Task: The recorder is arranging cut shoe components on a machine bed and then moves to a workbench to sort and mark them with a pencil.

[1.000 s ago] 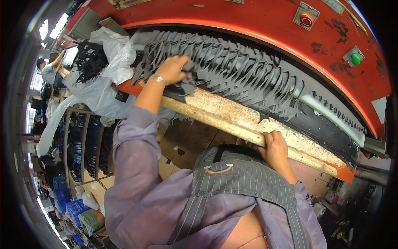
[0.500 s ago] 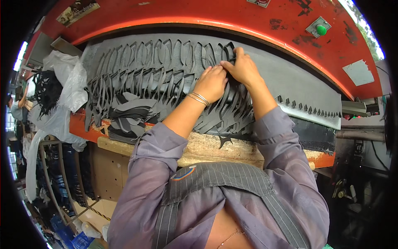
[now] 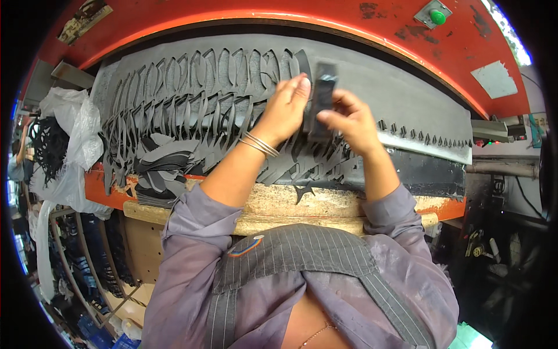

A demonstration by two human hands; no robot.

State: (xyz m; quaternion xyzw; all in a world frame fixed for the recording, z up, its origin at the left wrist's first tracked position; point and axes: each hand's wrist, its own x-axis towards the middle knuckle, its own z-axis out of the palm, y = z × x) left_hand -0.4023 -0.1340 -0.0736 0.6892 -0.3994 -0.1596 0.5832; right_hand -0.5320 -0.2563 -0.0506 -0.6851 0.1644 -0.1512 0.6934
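Over the grey sheet (image 3: 401,75), my right hand (image 3: 356,123) grips a black, narrow block-like cutting die (image 3: 323,96), smeared by motion and held upright. To its left my left hand (image 3: 285,109) is closed, thumb against fingers, at the edge of the cut area. A dark grey leaf-shaped cut piece (image 3: 303,63) sticks up from its fingertips. Rows of leaf-shaped openings and thin curling strips of offcut (image 3: 192,107) spread leftward from there. Near the front edge at left lies a stack of grey cut pieces (image 3: 165,154).
A red machine beam (image 3: 244,13) with a green button (image 3: 437,17) arches over the far side. The worn wooden front edge (image 3: 273,203) carries a small dark scrap (image 3: 303,192). White plastic bags (image 3: 70,119) with black scraps hang at left, above a metal rack (image 3: 84,250).
The cutting die has come up off the sheet in my right hand, which moved toward me and right. My left hand has shifted slightly left, with a cut piece now at its fingertips.
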